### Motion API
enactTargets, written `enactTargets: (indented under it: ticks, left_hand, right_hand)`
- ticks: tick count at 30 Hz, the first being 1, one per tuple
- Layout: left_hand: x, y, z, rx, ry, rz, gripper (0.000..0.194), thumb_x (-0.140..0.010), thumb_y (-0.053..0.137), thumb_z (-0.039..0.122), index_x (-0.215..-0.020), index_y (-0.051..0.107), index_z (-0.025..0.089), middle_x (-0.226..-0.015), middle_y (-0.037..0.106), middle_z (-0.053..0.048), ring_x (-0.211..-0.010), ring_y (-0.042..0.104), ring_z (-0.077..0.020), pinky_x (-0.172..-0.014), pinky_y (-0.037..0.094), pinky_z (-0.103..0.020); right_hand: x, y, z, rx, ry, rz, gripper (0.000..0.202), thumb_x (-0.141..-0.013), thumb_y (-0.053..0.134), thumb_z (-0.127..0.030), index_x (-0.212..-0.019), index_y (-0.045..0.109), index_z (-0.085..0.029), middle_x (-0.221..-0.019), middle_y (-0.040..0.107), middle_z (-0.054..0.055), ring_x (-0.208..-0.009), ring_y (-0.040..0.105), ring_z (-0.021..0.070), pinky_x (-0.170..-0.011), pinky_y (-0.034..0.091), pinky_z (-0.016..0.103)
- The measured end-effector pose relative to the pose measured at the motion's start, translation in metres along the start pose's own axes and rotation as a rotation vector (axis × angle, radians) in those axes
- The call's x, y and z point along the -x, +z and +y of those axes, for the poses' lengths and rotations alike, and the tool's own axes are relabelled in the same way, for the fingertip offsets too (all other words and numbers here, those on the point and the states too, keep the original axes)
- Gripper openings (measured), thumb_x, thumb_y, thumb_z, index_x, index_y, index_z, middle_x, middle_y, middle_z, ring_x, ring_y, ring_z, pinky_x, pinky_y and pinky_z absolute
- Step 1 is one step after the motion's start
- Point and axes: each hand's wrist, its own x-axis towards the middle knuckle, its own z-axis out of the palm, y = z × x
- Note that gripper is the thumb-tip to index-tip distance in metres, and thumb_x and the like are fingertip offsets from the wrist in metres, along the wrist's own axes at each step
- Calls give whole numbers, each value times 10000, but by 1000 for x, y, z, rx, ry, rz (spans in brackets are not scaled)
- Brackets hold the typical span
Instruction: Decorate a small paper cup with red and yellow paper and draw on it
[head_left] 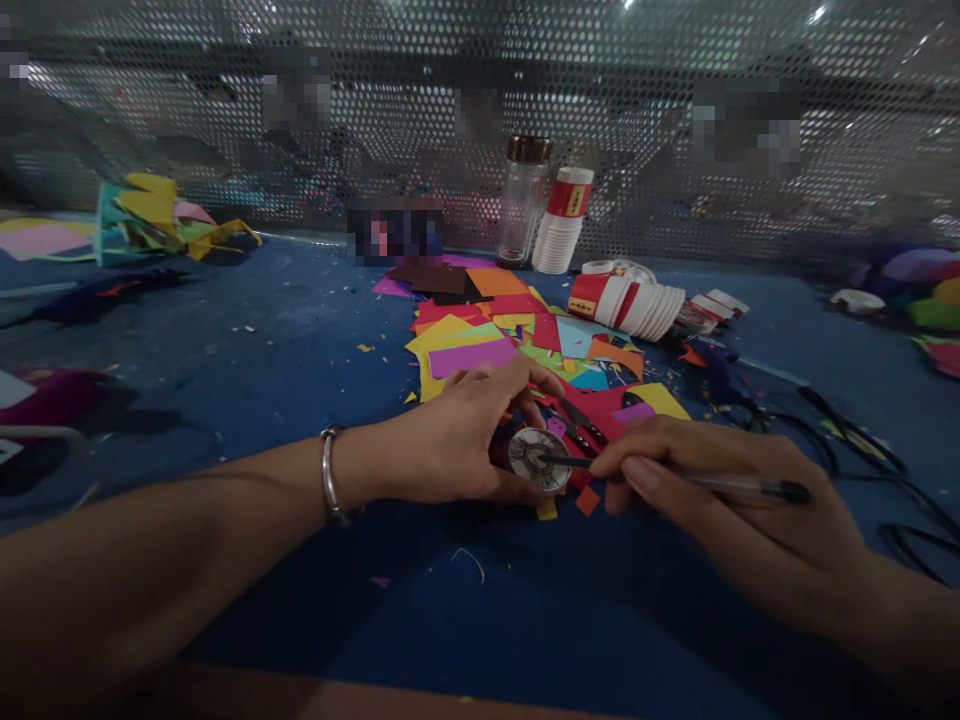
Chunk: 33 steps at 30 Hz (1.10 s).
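Note:
In my left hand (465, 435), a silver bangle at its wrist, is a round white-faced piece (531, 470) with a pale rim. Black lines fan out around a ring drawn on its face; what lies behind the face is hidden by my fingers. My right hand (697, 490) grips a pen (727, 485) with a clear barrel and dark end. The pen's tip reaches the middle of the white face. Just beyond my hands, dark-bladed scissors (581, 422) rest among coloured paper pieces (480, 350).
Stacked paper cups (559, 225) stand beside a clear bottle (521, 205) at the back; another stack (630, 305) lies on its side. A blue glue gun (712, 372) and black cable (855, 440) are at right. A teal basket (111, 225) of paper sits far left, before a perforated metal panel (375, 150).

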Motion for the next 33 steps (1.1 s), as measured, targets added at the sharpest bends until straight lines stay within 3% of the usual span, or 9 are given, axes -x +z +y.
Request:
enactTargets:
  ticks: [8,15,21,33]
  left_hand:
    - [0,0,-2,-43,-11,2,726,-665,928,311,-1261,520,236,-1123,704,-80,-1055,672,-296,-864,533,-447]
    - [0,0,-1,-21,18,15,690,-682,905,257,-1252,518,232,-1114,697,-69,-1018,687,-263,-867,532,-411]
    - [-1,-2,2,-5,-31,-26,692,-674,913,310,-1235,518,216,-1122,690,-73,-1025,675,-261,-887,525,-402]
    - [0,-2,0,-19,-22,-24,670,-695,902,349,-1227,517,214,-1143,679,-76,-1035,664,-260,-892,512,-405]
  right_hand:
    - [3,-2,-3,47,-16,7,219,-975,524,-151,-905,698,-264,-671,726,-56,-562,681,95,-525,519,210]
    - [0,3,-2,23,10,24,219,-985,521,-154,-905,697,-259,-718,747,-42,-606,696,100,-552,535,207]
    - [0,1,-2,51,-60,24,209,-965,534,-121,-902,699,-232,-701,730,-60,-590,677,55,-574,520,138]
    - [3,0,-2,108,-97,37,217,-950,522,-105,-911,700,-224,-676,719,-60,-581,677,54,-572,514,140]
